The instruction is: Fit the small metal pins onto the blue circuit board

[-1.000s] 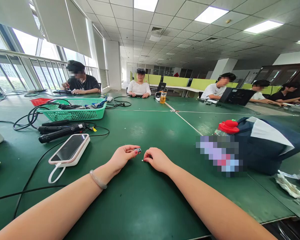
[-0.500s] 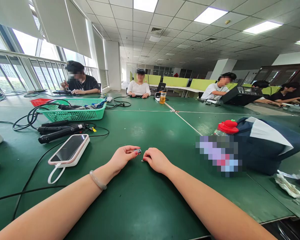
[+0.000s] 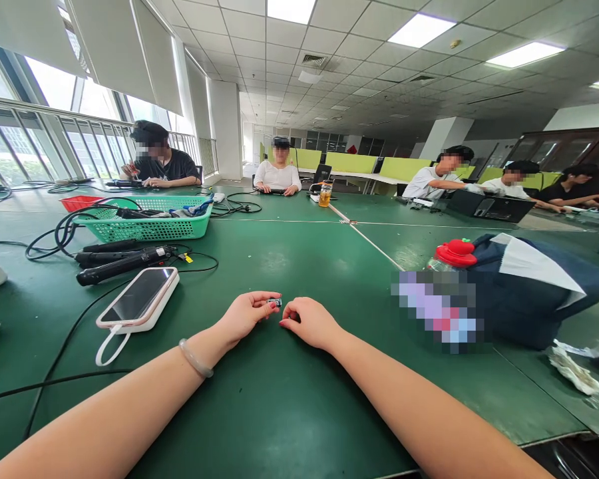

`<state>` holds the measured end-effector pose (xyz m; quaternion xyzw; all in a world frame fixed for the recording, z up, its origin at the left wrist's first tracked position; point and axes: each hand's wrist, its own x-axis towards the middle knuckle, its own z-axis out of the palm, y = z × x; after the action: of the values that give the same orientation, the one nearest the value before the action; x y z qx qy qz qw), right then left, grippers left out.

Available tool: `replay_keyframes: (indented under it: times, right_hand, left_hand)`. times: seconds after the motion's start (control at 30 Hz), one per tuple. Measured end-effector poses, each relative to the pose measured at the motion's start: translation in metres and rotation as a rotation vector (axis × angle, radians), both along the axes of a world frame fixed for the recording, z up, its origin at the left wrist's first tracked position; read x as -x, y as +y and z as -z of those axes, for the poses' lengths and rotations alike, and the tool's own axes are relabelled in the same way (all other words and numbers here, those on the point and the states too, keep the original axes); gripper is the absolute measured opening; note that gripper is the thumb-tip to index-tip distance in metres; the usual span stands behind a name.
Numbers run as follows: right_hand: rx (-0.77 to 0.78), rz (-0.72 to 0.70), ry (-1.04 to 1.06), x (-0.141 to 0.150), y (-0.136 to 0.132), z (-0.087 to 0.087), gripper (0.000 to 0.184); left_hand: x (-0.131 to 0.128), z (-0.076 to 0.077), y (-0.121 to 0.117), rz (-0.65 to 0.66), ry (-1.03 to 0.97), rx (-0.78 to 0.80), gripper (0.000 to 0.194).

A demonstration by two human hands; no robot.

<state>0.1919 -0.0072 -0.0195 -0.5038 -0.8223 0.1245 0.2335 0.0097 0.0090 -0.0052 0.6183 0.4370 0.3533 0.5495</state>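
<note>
Over the green table (image 3: 274, 412), my left hand (image 3: 247, 314) pinches a small silver-and-dark piece (image 3: 275, 303) between thumb and fingers. It looks like metal, but its kind is too small to tell. Just to its right, my right hand (image 3: 310, 320) is curled, thumb and forefinger drawn together close to that piece without plainly touching it. What the right fingers hold, if anything, is hidden. On the tabletop, nearer to me, lies a tiny dark speck (image 3: 240, 390).
At the left lie a phone (image 3: 142, 296) on a white power bank, black handheld sticks (image 3: 124, 265), cables and a green basket (image 3: 150, 229). To the right stand a red-capped bottle (image 3: 454, 254) and a dark blue bag (image 3: 524, 299). Several people sit around the table.
My right hand has turned slightly; the small pale bit at its fingertips no longer shows. A dark speck now shows on the table. At the far right, a person has tipped the black case down.
</note>
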Motion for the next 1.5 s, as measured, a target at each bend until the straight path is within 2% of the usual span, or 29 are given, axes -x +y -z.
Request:
replay_keyframes:
  times: [0.2, 0.37, 0.57, 0.8, 0.9, 1.03, 1.3, 1.5]
  right_hand:
    - [-0.008, -0.026, -0.009, -0.002, 0.001, -0.001, 0.007]
    - [-0.014, -0.032, 0.011, -0.007, 0.006, 0.002, 0.018]
    - [-0.017, 0.029, 0.013, -0.013, 0.011, 0.005, 0.023]
    - [0.024, 0.073, -0.028, -0.011, 0.007, 0.000, 0.008]
    - [0.068, 0.101, -0.044, -0.008, 0.004, -0.002, 0.016]
    - [0.088, 0.036, -0.015, -0.007, 0.003, -0.001, 0.021]
    - [0.015, 0.031, -0.072, -0.006, 0.004, 0.000, 0.011]
    - [-0.057, 0.047, -0.149, -0.006, 0.007, 0.005, 0.013]
  left_hand:
    - [0.000, 0.002, 0.002, 0.020, 0.037, -0.011, 0.049]
    - [0.000, 0.002, 0.001, 0.021, 0.043, -0.017, 0.050]
    - [0.000, 0.002, 0.000, 0.010, 0.073, -0.013, 0.049]
    - [-0.001, 0.000, 0.000, 0.012, 0.090, -0.039, 0.051]
    - [-0.002, -0.001, -0.001, 0.005, 0.104, -0.033, 0.050]
    - [-0.001, 0.001, -0.001, 0.014, 0.098, -0.023, 0.049]
    - [-0.001, 0.008, 0.004, 0.029, 0.096, -0.040, 0.047]
    - [-0.003, 0.006, 0.002, 0.019, 0.092, -0.042, 0.039]
